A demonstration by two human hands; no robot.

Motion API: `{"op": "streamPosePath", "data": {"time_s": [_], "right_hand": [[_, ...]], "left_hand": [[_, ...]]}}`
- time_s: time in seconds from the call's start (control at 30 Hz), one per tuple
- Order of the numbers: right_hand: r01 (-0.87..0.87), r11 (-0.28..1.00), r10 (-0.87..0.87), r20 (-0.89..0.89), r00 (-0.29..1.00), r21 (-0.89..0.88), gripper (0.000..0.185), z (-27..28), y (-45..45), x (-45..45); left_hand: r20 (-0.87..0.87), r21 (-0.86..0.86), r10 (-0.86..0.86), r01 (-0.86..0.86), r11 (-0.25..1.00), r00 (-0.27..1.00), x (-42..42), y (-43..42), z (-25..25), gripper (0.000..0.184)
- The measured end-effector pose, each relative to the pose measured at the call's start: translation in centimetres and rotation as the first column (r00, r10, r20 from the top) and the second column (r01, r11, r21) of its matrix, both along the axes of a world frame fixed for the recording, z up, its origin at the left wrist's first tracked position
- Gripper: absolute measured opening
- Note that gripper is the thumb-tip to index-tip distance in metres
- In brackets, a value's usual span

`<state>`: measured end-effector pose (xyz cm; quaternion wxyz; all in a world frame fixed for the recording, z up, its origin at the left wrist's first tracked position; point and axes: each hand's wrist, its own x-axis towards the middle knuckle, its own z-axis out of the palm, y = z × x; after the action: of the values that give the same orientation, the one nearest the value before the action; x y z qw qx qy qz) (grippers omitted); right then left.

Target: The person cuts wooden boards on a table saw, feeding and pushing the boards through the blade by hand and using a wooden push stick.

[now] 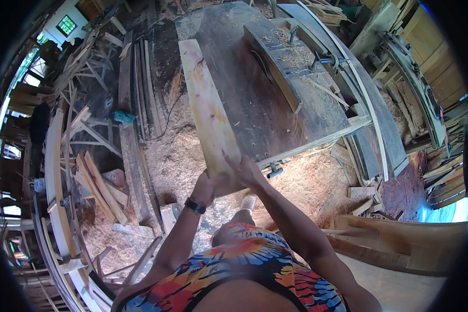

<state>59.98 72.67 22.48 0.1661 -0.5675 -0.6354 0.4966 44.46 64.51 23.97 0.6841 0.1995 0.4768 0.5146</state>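
Observation:
A long, pale wooden plank [207,99] with yellowish and brown streaks stretches away from me, lying along the left side of the workbench [226,67]. Its near end is held in both my hands. My left hand [206,187], with a dark watch [195,206] on the wrist, is closed at the plank's left edge. At the right edge, my right hand [246,171] is closed around the board, with fingers on its upper face. The undersides of both grips are hidden. A clamp handle [274,170] sticks out from the bench's near edge, just right of my right hand.
An upright board [273,67] stands on the bench beside clamps [325,61] and wood shavings. Sawdust [166,156] covers the floor. Timber strips [96,187] and trestles [96,130] crowd the left. A cable [166,125] runs along the floor. Wooden panels [390,242] lie at right.

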Motion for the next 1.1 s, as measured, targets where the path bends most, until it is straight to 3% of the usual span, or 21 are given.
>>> {"op": "streamPosePath", "data": {"time_s": [0.1,0.13,0.23,0.27,0.3,0.37,0.4,0.43,0.5,0.57,0.63,0.67,0.7,0.77,0.8,0.83,0.87,0.9,0.93,1.03,1.1], "right_hand": [[0.084,0.992,-0.080,0.044,0.996,-0.097,0.080,1.3,-0.2,1.9],[0.047,0.986,-0.035,0.078,0.996,-0.159,0.079,0.5,0.1,3.0],[-0.009,0.987,0.011,0.016,1.000,-0.161,0.075,0.8,-1.0,7.0],[-0.109,0.994,0.110,0.029,0.994,-0.016,0.075,-0.6,-1.9,8.7],[-0.044,0.992,0.040,-0.034,0.999,-0.121,0.075,-1.7,-2.9,11.1],[0.067,0.941,-0.119,-0.139,0.983,-0.333,0.077,-0.5,-4.9,15.9],[0.065,0.918,-0.160,-0.216,0.963,-0.392,0.081,-3.8,-5.9,19.2],[0.067,0.906,-0.159,-0.190,0.969,-0.418,0.084,-2.4,-7.4,21.9],[0.084,0.866,-0.126,-0.053,0.991,-0.493,0.082,0.4,-11.3,27.2],[0.114,0.852,-0.143,-0.017,0.990,-0.511,0.079,-1.3,-16.6,32.8],[0.137,0.877,-0.169,-0.029,0.985,-0.460,0.073,-4.0,-23.1,38.7],[0.199,0.766,-0.318,-0.092,0.944,-0.611,0.069,-4.2,-26.5,41.2],[0.228,0.623,-0.470,-0.125,0.874,-0.748,0.065,-4.3,-29.9,43.4],[0.221,0.603,-0.472,-0.119,0.874,-0.766,0.058,-3.0,-35.3,47.3],[0.259,0.609,-0.482,-0.090,0.872,-0.750,0.055,-3.6,-38.5,49.3],[0.298,0.615,-0.494,-0.063,0.867,-0.730,0.053,-4.1,-41.4,50.8],[0.310,0.761,-0.412,-0.055,0.910,-0.569,0.050,-4.1,-43.9,51.4],[0.306,0.824,-0.362,-0.028,0.932,-0.477,0.048,-4.4,-45.3,52.0],[0.298,0.877,-0.317,0.013,0.948,-0.378,0.046,-4.6,-46.6,52.5],[0.335,0.854,-0.300,0.150,0.942,-0.397,0.041,-4.7,-50.5,53.4],[0.258,0.914,-0.216,0.162,0.963,-0.313,0.039,-5.0,-50.8,53.8]], "left_hand": [[-0.235,0.043,-0.046,0.058,0.997,0.971,3.2,-0.6,0.0,0.045],[-0.269,0.026,-0.051,0.060,0.998,0.962,5.1,-0.7,2.7,0.043],[-0.782,-0.081,-0.111,0.076,0.994,0.613,11.3,-1.6,5.2,0.048],[-0.846,-0.129,-0.164,0.104,0.986,0.507,13.2,-1.8,4.9,0.057],[-0.820,-0.094,-0.151,0.130,0.987,0.552,15.1,-2.7,4.6,0.059],[-0.485,-0.021,-0.253,0.278,0.960,0.837,17.8,-4.5,4.8,0.050],[-0.228,-0.080,-0.469,0.463,0.883,0.854,18.5,-5.0,5.9,0.047],[-0.234,-0.210,-0.612,0.576,0.790,0.755,19.3,-5.2,7.7,0.043],[-0.486,-0.076,-0.656,0.720,0.690,0.577,19.3,-4.9,4.7,0.042],[-0.697,-0.100,-0.430,0.516,0.851,0.574,18.9,-3.4,1.1,0.050],[-0.816,0.043,-0.046,0.140,0.989,0.576,19.3,-1.6,-2.9,0.070],[-0.783,0.089,0.067,0.004,0.996,0.618,20.2,-0.8,-2.2,0.080],[-0.615,-0.090,0.009,-0.082,0.993,0.788,21.4,-0.7,-1.4,0.079],[-0.163,-0.136,0.019,-0.042,0.990,0.986,23.2,-0.8,-5.1,0.086],[-0.123,0.044,0.092,-0.087,0.995,0.988,25.2,-1.3,-8.2,0.082],[-0.233,0.020,0.208,-0.209,0.978,0.950,28.2,-3.0,-8.5,0.076],[-0.257,0.042,0.186,-0.181,0.983,0.948,30.8,-5.3,-6.2,0.076],[-0.350,0.062,0.091,-0.073,0.995,0.932,31.6,-7.1,-6.3,0.072],[-0.304,0.137,0.120,-0.082,0.987,0.945,33.2,-8.0,-5.9,0.063],[-0.312,0.123,0.080,-0.043,0.991,0.947,35.4,-9.1,-6.8,0.055],[-0.415,0.185,0.101,-0.024,0.982,0.904,35.9,-7.6,-7.2,0.055]]}}
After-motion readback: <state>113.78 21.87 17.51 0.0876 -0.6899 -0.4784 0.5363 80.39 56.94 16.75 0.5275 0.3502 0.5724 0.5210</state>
